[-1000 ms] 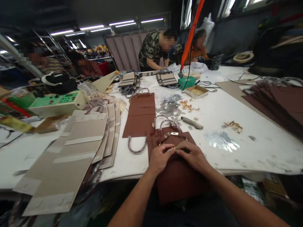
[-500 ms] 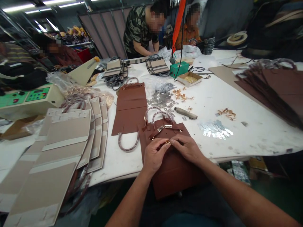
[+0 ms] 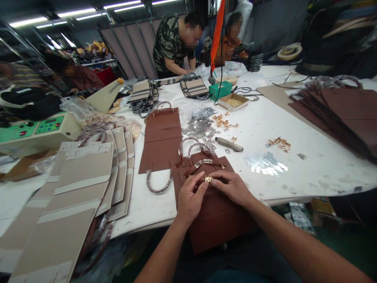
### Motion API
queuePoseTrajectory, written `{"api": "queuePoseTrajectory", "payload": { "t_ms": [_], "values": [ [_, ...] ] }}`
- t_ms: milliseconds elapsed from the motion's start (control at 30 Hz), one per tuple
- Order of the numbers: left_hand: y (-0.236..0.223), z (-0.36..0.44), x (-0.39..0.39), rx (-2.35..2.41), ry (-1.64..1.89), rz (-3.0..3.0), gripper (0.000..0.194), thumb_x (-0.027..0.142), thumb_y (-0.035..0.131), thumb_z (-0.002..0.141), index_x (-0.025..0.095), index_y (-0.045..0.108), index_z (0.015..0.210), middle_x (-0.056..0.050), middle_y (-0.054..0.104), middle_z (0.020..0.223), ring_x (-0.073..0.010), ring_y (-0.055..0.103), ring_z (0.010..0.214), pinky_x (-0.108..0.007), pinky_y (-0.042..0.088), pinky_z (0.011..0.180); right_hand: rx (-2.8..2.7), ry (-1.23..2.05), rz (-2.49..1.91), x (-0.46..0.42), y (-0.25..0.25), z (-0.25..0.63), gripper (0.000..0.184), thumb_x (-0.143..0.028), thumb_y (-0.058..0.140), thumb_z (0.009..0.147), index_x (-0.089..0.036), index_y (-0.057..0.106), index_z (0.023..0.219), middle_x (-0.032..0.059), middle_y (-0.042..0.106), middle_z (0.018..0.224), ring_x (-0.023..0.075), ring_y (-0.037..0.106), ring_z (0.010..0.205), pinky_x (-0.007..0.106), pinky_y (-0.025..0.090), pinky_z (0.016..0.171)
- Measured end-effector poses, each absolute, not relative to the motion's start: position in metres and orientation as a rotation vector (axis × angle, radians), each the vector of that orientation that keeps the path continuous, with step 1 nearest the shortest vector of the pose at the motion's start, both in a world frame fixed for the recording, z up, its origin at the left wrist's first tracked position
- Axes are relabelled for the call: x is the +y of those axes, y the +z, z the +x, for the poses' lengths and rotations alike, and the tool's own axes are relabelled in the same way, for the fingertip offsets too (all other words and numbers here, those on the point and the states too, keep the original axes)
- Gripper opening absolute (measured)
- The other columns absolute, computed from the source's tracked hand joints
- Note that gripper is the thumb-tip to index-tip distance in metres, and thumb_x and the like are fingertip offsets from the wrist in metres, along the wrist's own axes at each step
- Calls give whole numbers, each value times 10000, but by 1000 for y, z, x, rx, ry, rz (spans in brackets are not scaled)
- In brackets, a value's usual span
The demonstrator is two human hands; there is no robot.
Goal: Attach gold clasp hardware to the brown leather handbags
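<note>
Between the fingertips of both hands is a small gold metal bag clasp (image 3: 208, 179). My left hand (image 3: 191, 196) pinches it from the left, and my right hand (image 3: 231, 187) pinches its right side. Below them lies a brown handbag panel (image 3: 218, 214), partly over the table's front edge, with plastic-wrapped handles (image 3: 203, 146) at its far end. Just beyond my fingers, two narrow brown straps with metal plates (image 3: 207, 161) rest across the panel. My forearms cover part of the panel's lower half.
A second brown panel (image 3: 161, 137) lies behind on the white table (image 3: 312, 169). Beige-backed panels (image 3: 79, 173) are stacked left, brown ones (image 3: 350, 106) right. Ahead are a wrapped tool handle (image 3: 229, 144), silver plates (image 3: 266, 164), gold fittings (image 3: 279, 144) and a green box (image 3: 220, 90). Co-workers stand across the table.
The gold clasp shows more fully between my fingertips, its face turned more toward me. My hands stay close together over the panel; the view has shifted slightly.
</note>
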State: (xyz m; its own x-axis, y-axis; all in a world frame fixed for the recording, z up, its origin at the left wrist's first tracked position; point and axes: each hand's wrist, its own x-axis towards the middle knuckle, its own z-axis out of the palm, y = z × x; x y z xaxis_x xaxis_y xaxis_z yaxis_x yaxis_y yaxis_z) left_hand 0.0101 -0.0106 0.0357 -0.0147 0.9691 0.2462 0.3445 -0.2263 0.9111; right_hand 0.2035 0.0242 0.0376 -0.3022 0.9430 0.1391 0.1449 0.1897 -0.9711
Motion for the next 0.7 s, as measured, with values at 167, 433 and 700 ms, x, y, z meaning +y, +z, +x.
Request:
{"api": "queuePoseTrajectory", "payload": {
  "t_ms": [167, 433, 700],
  "values": [
    [37, -13, -19, 1883, 1264, 1603, 546, 356, 739, 853, 222, 610, 1366, -118, 651, 1274, -291, 601, 1196, -454, 499, 1029, -1518, 1140, -1156, 24, 37, 204, 203, -405, 684, 900, -219, 750, 951, 50, 767, 1104, 256, 686, 1056, 381, 511, 954],
    [63, -23, -12, 1382, 1205, 702, 874, 270, 889, 710, 153, 474, 1470, -178, 683, 1315, -268, 709, 1090, -388, 552, 984, -1492, 1267, -1095, 22, 38, 210, 211, -410, 712, 878, -207, 728, 930, 37, 766, 934, 226, 706, 863, 352, 529, 827],
    [71, -13, 21, 963, 907, 542, 453, 166, 787, 777, 84, 698, 1213, -189, 786, 1081, -323, 761, 1014, -472, 567, 1005, -1356, 1375, -993, 23, 37, 217, 280, -448, 712, 890, -189, 695, 995, 30, 747, 823, 208, 705, 796, 348, 549, 813]
  ]
}}
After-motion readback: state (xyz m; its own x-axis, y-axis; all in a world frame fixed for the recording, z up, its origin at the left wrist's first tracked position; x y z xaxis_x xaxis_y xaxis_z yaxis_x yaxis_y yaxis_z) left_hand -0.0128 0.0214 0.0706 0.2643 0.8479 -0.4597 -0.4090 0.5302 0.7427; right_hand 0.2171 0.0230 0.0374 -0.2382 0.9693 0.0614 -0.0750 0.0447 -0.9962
